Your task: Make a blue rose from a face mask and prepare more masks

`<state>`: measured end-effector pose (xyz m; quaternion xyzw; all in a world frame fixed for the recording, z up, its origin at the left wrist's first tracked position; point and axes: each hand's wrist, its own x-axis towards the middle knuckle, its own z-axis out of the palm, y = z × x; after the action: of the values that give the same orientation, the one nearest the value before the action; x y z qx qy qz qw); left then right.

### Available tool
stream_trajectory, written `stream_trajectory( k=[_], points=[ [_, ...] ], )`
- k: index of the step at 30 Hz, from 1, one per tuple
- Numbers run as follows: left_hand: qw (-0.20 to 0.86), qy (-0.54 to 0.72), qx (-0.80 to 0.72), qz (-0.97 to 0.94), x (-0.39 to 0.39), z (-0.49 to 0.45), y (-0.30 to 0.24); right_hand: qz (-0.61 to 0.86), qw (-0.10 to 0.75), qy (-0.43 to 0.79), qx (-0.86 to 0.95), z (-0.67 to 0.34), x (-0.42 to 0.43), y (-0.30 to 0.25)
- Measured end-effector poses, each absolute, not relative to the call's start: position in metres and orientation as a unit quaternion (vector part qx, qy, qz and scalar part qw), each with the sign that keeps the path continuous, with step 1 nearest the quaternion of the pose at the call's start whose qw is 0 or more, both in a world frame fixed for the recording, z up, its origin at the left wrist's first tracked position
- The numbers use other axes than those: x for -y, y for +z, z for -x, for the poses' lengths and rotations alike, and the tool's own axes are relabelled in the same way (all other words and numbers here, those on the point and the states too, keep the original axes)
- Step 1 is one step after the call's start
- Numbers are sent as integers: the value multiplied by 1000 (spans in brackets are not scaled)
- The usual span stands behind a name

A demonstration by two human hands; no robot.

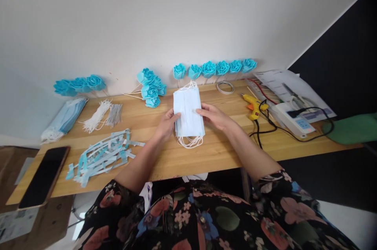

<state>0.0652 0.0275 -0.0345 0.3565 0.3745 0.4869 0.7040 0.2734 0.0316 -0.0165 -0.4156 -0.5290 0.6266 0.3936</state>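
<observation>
A stack of light-blue face masks is held upright-facing over the middle of the table, white ear loops hanging out at its top and bottom ends. My left hand grips the stack's left edge, thumb on the front face. On the opposite edge, my right hand pinches it the same way, its thumb lying on the front. The fingers behind the stack are partly hidden. Blue fabric flowers on sticks stand in a row along the wall behind it.
Left lie more masks, white ear loops, grey strips, cut mask strips and a phone. Flowers are piled near the wall. Right are a yellow glue gun, a corded power strip, scissors and a wire coil.
</observation>
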Motion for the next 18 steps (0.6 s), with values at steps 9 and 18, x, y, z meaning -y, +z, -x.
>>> stream_trajectory(
  k=[9, 18],
  points=[
    [648, 524, -353, -426, -21, -68, -26, 517, 405, 336, 674, -252, -24, 13],
    [830, 426, -327, -152, -13, -71, 4, 229, 277, 377, 854, -237, 70, 103]
  ],
)
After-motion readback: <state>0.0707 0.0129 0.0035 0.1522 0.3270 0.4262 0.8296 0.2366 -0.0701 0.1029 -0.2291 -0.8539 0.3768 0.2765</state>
